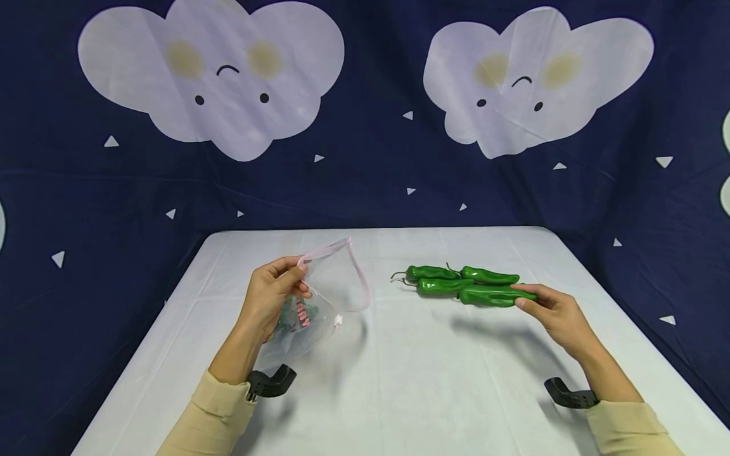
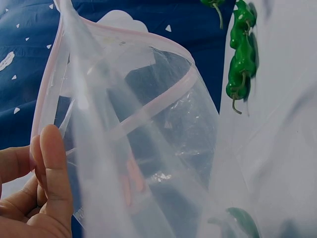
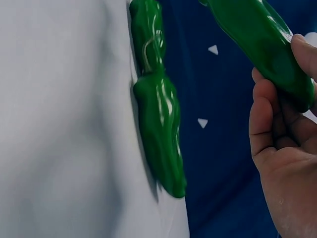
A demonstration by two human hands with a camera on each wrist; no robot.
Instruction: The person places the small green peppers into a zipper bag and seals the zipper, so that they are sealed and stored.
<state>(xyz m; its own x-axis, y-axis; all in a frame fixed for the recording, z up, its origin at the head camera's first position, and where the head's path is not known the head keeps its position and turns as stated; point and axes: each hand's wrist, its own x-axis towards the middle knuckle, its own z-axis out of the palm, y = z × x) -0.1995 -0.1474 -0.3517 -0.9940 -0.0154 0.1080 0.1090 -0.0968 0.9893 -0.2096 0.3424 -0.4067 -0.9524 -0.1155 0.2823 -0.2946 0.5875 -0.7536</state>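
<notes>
My left hand (image 1: 275, 292) pinches the rim of a clear zip bag (image 1: 342, 278) between thumb and fingers. Pink edging runs round the bag's gaping mouth, and a white slider sits at its lower corner. Green and pink shapes show low on the bag; whether they are print or contents is unclear. My right hand (image 1: 561, 316) holds a long green pepper (image 3: 257, 37) by its tapered end, raised off the table. Just beyond it, more green peppers (image 1: 431, 273) lie close together on the cloth, two of them end to end in the right wrist view.
A white cloth covers the table (image 1: 410, 380). Behind its far edge hangs a dark blue curtain (image 1: 376, 183) with white clouds and small triangles. Each wrist wears a black band (image 1: 570, 394) below a beige sleeve.
</notes>
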